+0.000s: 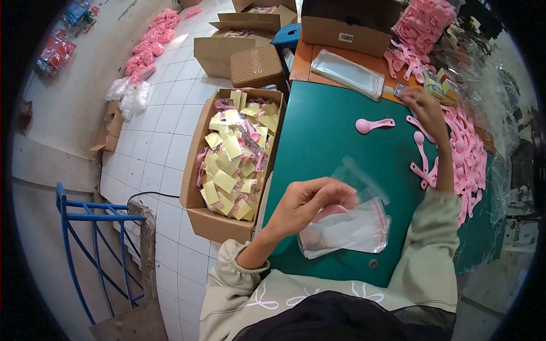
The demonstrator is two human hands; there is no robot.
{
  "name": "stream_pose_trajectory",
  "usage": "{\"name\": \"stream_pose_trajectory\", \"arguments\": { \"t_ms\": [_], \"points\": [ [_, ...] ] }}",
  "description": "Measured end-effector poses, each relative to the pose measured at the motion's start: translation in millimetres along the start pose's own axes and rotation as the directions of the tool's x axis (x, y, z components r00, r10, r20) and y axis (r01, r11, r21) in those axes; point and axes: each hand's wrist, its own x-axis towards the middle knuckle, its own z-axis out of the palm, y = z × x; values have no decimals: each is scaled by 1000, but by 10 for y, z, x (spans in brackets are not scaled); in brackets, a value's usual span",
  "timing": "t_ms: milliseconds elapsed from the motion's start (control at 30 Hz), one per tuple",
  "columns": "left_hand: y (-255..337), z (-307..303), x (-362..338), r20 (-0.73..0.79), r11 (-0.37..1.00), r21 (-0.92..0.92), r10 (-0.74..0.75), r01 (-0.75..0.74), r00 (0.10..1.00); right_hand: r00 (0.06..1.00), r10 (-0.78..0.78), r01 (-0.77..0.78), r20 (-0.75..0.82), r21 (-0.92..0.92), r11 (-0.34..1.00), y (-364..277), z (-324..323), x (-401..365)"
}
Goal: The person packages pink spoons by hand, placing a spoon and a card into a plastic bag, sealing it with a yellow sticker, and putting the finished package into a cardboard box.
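My left hand (pixel 314 206), its fingers curled, grips a clear plastic bag (pixel 364 177) that is slightly blurred. Something pink (pixel 330 211) shows below those fingers; its shape is partly hidden. Under this hand a stack of clear plastic bags (pixel 364 236) lies on the green tabletop (pixel 324 131). Farther away, my right hand (pixel 424 108) is at the table's far right, fingertips pinched at a small blue-and-white card (pixel 399 90). A pink measuring spoon (pixel 374 125) lies to its left, and another pink spoon (pixel 420 128) is partly below the hand.
A carton (pixel 196 215) full of bagged pink spoons with yellow cards stands left of the table. Heaped pink spoons (pixel 463 150) line the right side. More clear bags (pixel 350 74) and small yellow boxes (pixel 435 85) sit at the back. A blue metal frame (pixel 94 219) stands lower left.
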Motion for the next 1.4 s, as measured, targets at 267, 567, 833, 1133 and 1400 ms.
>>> {"name": "stream_pose_trajectory", "arguments": {
  "t_ms": [267,567,833,1133,1400],
  "points": [
    [-10,-56,-111,-9,993,-90,-81,80,997,953,258,-294,-161,-281,913,1696,-42,-48],
    [-70,-45,-119,15,988,-85,-130,130,991,894,210,-339,-396,-293,894,1226,-95,-201],
    [-156,-2,-99,9,996,-24,-87,87,996,986,163,-162,38,457,875,-1437,-40,-889],
    [-71,79,-163,42,979,138,-159,152,986,997,-40,31,72,117,993,-1789,-71,-998],
    [-121,79,-210,-7,949,286,-134,130,991,985,-61,47,163,91,995,-1870,-1,-1066]
  ]
}}
